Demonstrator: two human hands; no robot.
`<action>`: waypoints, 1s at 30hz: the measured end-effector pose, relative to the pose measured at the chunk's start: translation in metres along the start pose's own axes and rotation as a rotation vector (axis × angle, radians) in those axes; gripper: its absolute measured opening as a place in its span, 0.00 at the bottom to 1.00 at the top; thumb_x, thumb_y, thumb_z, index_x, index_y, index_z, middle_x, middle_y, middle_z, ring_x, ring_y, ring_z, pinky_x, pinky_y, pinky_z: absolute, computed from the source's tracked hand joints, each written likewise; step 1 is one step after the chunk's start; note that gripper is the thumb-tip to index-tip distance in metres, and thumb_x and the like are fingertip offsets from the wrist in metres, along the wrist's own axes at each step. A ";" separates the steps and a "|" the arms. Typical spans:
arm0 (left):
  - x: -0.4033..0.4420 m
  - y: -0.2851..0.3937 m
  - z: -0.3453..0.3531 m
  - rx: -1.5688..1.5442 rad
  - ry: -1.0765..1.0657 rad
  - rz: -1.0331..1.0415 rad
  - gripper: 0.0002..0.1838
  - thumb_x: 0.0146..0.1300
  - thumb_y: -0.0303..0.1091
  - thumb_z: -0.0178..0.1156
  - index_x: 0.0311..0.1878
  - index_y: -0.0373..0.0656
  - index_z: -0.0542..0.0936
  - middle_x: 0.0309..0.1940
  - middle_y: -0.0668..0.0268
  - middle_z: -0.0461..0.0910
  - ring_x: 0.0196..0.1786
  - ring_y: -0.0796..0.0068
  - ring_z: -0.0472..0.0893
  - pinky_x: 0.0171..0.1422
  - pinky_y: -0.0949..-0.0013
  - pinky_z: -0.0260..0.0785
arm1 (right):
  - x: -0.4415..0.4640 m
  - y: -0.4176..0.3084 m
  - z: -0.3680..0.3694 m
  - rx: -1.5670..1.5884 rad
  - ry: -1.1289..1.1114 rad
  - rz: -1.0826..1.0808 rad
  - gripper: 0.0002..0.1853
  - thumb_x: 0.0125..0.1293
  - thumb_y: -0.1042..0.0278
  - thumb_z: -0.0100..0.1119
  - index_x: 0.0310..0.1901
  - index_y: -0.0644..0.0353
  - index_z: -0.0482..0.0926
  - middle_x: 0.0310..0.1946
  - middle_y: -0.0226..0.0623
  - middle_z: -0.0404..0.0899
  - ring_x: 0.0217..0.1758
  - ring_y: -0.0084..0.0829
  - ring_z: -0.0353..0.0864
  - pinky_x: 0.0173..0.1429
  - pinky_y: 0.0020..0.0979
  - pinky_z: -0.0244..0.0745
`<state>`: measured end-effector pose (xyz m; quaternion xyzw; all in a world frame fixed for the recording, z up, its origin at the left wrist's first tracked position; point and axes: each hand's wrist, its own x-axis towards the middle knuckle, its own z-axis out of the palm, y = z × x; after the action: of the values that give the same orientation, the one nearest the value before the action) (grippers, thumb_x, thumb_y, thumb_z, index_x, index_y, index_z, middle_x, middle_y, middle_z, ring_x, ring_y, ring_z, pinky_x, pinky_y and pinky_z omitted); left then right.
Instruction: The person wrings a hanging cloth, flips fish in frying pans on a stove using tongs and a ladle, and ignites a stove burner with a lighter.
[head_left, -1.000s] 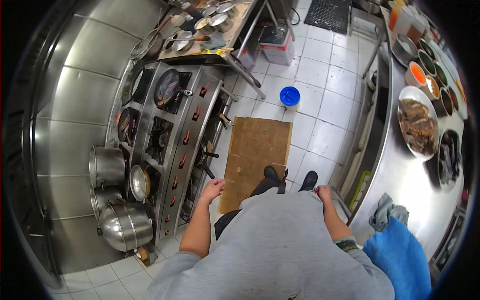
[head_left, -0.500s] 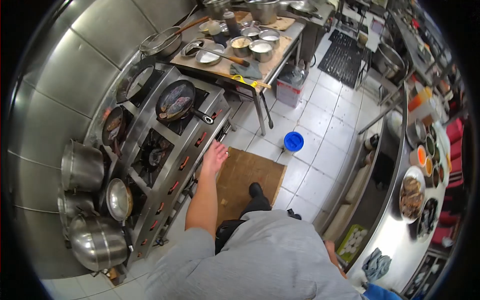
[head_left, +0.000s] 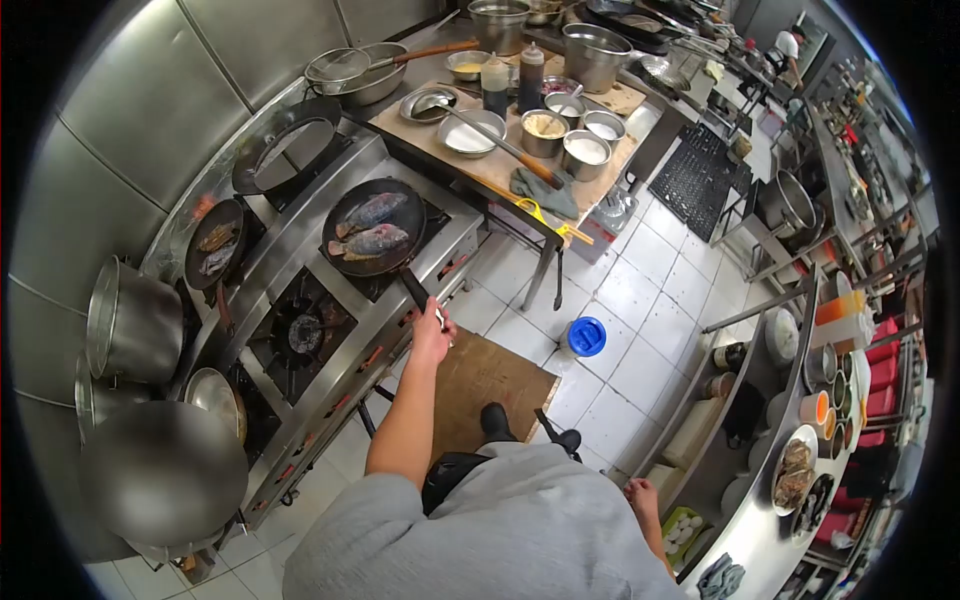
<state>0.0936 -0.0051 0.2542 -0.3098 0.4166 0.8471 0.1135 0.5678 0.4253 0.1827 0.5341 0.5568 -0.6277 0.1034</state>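
Note:
My left hand (head_left: 432, 332) is closed round the black handle of a frying pan (head_left: 347, 262), which sits on the stove's back right burner. Two whole fish (head_left: 372, 240) lie side by side in it. My right hand (head_left: 643, 497) hangs low by the right counter, its fingers loosely bent and apart with nothing visible in them. Near it, a green tray of eggs (head_left: 683, 528) rests on the lower shelf. A second pan with food (head_left: 215, 247) stands on the left of the stove, beyond a bare burner (head_left: 302, 332).
A side table (head_left: 480, 175) holds bowls, squeeze bottles, a ladle and yellow scissors (head_left: 535, 210). A blue-lidded container (head_left: 586, 337) stands on the tiled floor. Large pots (head_left: 135, 320) line the left. The right counter (head_left: 745, 520) carries plates and sauces. Another person (head_left: 788, 50) is far off.
My left hand has moved forward and closed on the frying pan's handle; before, it was off it. The view has shifted, and my right hand shows more fully.

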 end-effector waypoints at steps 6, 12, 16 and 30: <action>-0.017 0.023 -0.010 0.094 0.000 0.023 0.14 0.70 0.48 0.52 0.35 0.49 0.68 0.22 0.72 0.68 0.19 0.81 0.66 0.21 0.74 0.59 | -0.017 -0.024 0.006 -0.474 -0.054 0.067 0.08 0.66 0.64 0.54 0.42 0.58 0.71 0.24 0.37 0.75 0.19 0.30 0.75 0.18 0.33 0.70; -0.041 0.047 -0.013 0.234 0.092 0.063 0.16 0.68 0.49 0.54 0.36 0.47 0.68 0.24 0.70 0.70 0.18 0.81 0.67 0.19 0.73 0.58 | -0.008 -0.067 0.025 -0.450 -0.025 0.017 0.10 0.66 0.64 0.53 0.42 0.60 0.71 0.25 0.38 0.76 0.19 0.31 0.76 0.19 0.32 0.71; -0.046 0.073 -0.003 0.261 0.152 0.070 0.15 0.68 0.48 0.54 0.36 0.46 0.67 0.24 0.70 0.69 0.17 0.82 0.65 0.18 0.74 0.56 | 0.038 -0.065 0.014 -0.234 -0.043 -0.010 0.09 0.66 0.63 0.53 0.42 0.60 0.71 0.26 0.37 0.76 0.19 0.30 0.76 0.19 0.31 0.71; -0.078 0.097 0.019 0.374 0.146 0.132 0.17 0.68 0.46 0.52 0.41 0.39 0.69 0.28 0.66 0.73 0.18 0.81 0.68 0.17 0.74 0.60 | 0.002 -0.070 0.009 -0.457 -0.050 0.041 0.08 0.66 0.65 0.52 0.41 0.58 0.70 0.25 0.34 0.74 0.20 0.27 0.74 0.18 0.28 0.67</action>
<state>0.1027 -0.0461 0.3736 -0.3158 0.5930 0.7361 0.0825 0.5108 0.4441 0.2208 0.4923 0.6710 -0.4959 0.2480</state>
